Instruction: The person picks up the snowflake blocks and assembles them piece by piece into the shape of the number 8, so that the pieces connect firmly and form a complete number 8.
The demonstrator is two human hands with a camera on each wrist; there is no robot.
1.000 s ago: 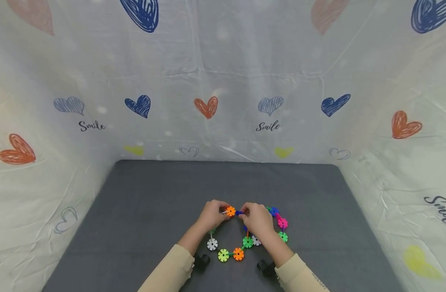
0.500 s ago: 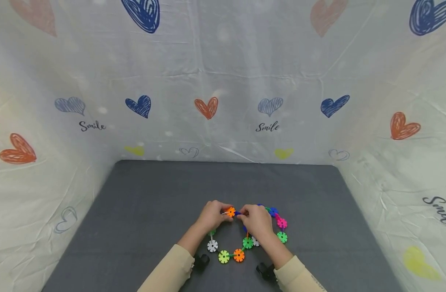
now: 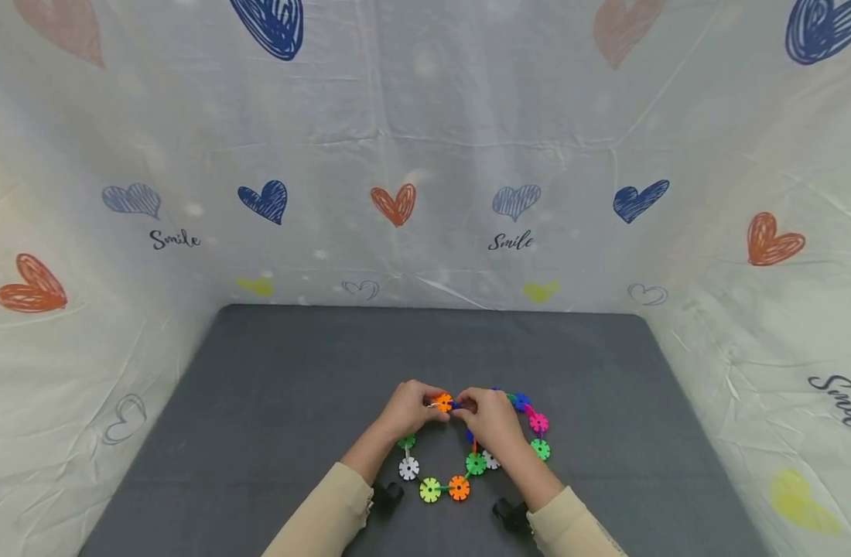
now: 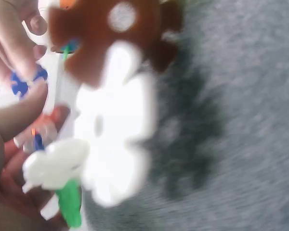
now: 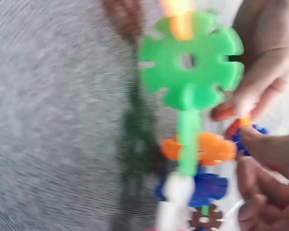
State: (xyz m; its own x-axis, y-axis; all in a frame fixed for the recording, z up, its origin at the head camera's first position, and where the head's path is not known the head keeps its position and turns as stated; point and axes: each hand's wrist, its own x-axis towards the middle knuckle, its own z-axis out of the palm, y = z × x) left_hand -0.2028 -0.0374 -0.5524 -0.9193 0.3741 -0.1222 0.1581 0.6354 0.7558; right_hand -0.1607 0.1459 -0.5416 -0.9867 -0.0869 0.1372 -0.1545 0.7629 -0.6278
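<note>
Notched plastic snowflake discs are linked into a loop of many colours. At the loop's far side, my left hand (image 3: 409, 410) pinches an orange disc (image 3: 443, 402) between thumb and fingers. Facing it, my right hand (image 3: 493, 418) pinches a small blue disc (image 5: 238, 140), seen edge-on against the orange one in the head view. Nearer me hang or lie a white disc (image 3: 408, 469), a yellow-green disc (image 3: 430, 490), a second orange disc (image 3: 459, 487) and a green disc (image 3: 476, 464). My right hand hides part of the chain.
Right of my right hand the chain curves on through a blue disc (image 3: 521, 401), a pink disc (image 3: 539, 422) and another green disc (image 3: 540, 449). All this is over a dark grey tabletop (image 3: 293, 363). A white curtain (image 3: 439, 155) printed with hearts encloses the back and sides.
My left hand and the near part of the loop have shifted slightly to the right. Both hands keep their pinch on the orange and blue discs.
</note>
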